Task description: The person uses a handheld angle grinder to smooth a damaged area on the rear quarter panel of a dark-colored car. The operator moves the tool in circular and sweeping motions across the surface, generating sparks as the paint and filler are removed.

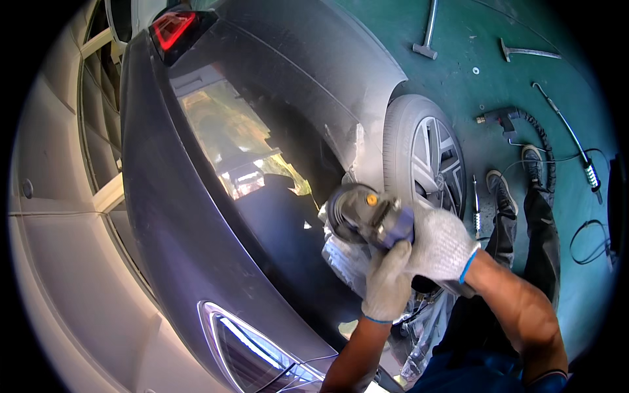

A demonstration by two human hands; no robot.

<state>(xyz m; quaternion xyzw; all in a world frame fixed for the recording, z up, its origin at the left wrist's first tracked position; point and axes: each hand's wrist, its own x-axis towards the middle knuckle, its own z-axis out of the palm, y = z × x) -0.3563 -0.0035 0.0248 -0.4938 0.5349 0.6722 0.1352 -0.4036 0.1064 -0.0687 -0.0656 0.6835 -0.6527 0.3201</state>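
Note:
Both my hands wear whitish knit gloves. An angle grinder (pixel 360 213) with a round dark head, an orange button and a bluish body is held between them, slightly blurred. My left hand (pixel 388 281) is closed around it from the near side. On its right end, my right hand (pixel 442 241) wraps the body. The tool's head is over the scraped, whitish patch of the dark car's rear fender (pixel 350 259), just left of the wheel (pixel 426 157). Whether the disc touches the metal is hidden.
Glossy dark bodywork (pixel 255 150) stretches to a red tail light (pixel 171 31). On the green floor lie a hammer (pixel 424 51), a second hammer (pixel 527 52), a gun-shaped tool (pixel 504 120) with a hose, and a long rod tool (pixel 569 134). My shoes (pixel 501 191) stand beside the wheel.

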